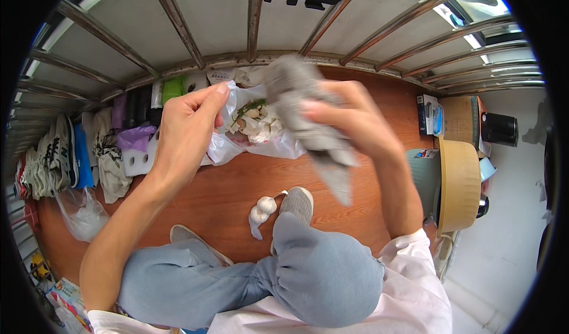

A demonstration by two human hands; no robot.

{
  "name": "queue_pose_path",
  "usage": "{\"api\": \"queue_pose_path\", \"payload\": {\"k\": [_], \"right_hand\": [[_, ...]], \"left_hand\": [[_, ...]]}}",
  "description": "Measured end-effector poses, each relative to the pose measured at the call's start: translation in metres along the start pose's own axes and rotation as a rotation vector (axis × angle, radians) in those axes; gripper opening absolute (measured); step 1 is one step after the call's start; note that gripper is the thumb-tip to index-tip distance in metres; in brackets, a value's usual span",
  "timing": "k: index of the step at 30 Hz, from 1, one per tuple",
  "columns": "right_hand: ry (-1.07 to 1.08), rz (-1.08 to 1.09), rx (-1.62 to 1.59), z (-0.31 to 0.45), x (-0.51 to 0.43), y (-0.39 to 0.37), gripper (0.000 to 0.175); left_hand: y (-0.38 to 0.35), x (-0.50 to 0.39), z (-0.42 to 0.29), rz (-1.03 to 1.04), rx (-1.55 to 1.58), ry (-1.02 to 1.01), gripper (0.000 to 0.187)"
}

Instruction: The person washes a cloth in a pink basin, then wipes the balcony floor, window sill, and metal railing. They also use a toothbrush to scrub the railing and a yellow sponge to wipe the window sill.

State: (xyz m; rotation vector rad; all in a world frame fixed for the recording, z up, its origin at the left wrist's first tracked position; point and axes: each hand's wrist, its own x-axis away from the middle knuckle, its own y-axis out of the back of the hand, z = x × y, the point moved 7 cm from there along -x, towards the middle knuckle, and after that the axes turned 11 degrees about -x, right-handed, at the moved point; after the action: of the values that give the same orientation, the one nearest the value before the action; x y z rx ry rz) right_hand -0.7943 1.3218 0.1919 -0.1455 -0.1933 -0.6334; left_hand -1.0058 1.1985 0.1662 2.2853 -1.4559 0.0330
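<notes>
My left hand (pixel 189 125) pinches the rim of a thin white plastic bag (pixel 226 149) and holds it up. Inside the bag lie white papery scraps that look like garlic skins (pixel 260 127), along with some green stalks. My right hand (pixel 355 116) grips a crumpled grey cloth (pixel 302 103), blurred by motion, at the bag's right side and partly covering it. On the wooden floor by my shoe, below the bag, lie garlic bulbs (pixel 263 208) with a loose bit of skin beside them.
Metal bars (pixel 253 23) run along the far side. At the left stand sneakers (pixel 64 151), a clear plastic bag (pixel 84 214), rolls of paper (pixel 141 158) and a purple bag (pixel 135 137). To the right are a yellow plastic basin (pixel 460 185), a cardboard box (pixel 458 118) and a black container (pixel 500 129).
</notes>
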Motion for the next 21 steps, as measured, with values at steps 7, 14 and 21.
{"api": "queue_pose_path", "payload": {"k": [7,14,21], "right_hand": [[-0.118,-0.182,-0.172,-0.052,-0.030,-0.016,0.033],[-0.128,-0.160,0.289,-0.057,-0.030,-0.016,0.033],[-0.056,-0.151,-0.503,-0.062,-0.011,0.008,0.038]], "left_hand": [[0.001,0.006,0.011,0.083,0.037,0.119,0.034],[-0.004,0.005,0.007,0.104,0.065,0.103,0.037],[-0.003,0.006,0.014,0.138,0.070,0.131,0.034]]}}
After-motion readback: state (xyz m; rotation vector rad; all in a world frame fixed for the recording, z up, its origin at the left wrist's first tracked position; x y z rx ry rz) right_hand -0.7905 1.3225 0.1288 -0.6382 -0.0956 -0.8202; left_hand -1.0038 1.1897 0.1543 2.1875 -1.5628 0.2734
